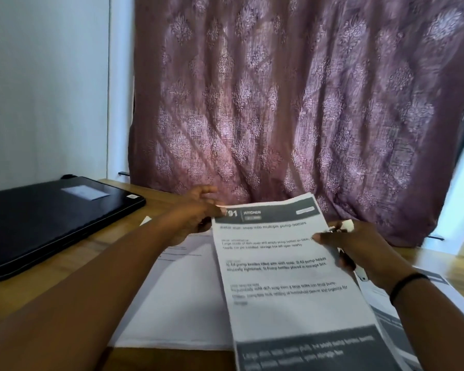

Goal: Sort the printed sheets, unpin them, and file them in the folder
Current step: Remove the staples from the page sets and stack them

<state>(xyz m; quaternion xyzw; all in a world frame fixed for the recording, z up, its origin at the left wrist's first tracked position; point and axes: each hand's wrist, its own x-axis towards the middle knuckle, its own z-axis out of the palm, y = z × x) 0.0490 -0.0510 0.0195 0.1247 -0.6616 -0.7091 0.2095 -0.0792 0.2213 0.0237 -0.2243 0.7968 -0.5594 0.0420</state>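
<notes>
Holding one printed sheet (287, 263), left hand (196, 212), right hand (359, 247)

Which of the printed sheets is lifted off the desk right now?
The sheet headed "Kitchen", held at its top edge by both hands, left and right. The other sheets lie flat beneath.

Two hands (196, 212) (359, 250), at least three printed sheets (287, 277), one closed laptop (51, 218), one curtain (292, 103).
</notes>
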